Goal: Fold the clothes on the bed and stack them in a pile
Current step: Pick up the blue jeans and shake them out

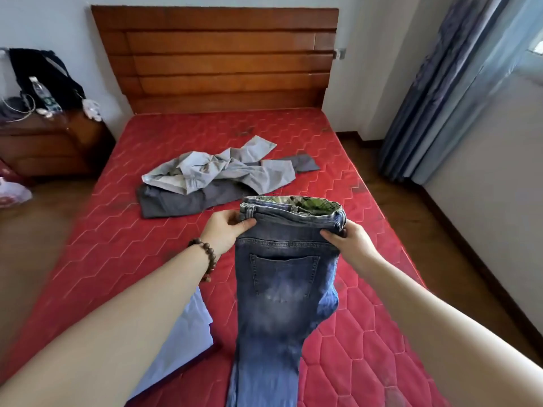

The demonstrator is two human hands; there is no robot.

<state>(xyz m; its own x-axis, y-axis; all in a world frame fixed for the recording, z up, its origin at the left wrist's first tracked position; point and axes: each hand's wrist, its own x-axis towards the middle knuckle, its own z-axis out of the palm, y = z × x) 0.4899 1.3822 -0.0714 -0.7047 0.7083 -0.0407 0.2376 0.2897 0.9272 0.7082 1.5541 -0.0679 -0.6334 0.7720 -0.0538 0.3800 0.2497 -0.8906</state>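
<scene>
1. Nearest: a pale blue garment (182,333) lies flat on the bed (367,333) under the left forearm, apparently folded already; likely the start of the pile.
2. Jeans (282,289) held up over the near half of the bed, seemingly doubled leg on leg, back pocket facing the camera, legs trailing down out of view at the bottom edge.
3. Left hand (224,232) pinches the waistband's left corner, thumb on the near face, fingers curled behind. A bead bracelet (207,259) sits on that wrist.
4. Right hand (348,240) grips the right corner of the waistband the same way, fingers wrapped round the edge.
5. Handling, as a judgement: denim looks thick and fairly heavy, limp but holds a crease; not slippery, not fragile. The waistband corners are the firm places to hold; the hems next, for the fold in half.
6. Look: mid-blue, faded pale over the seat and thigh, a greenish checked lining showing inside the open waist.
7. Farther: a light grey garment (223,171) lies crumpled on top of dark grey trousers (173,201) mid-bed, both unfolded.
8. Beyond: wooden headboard (217,60).
</scene>
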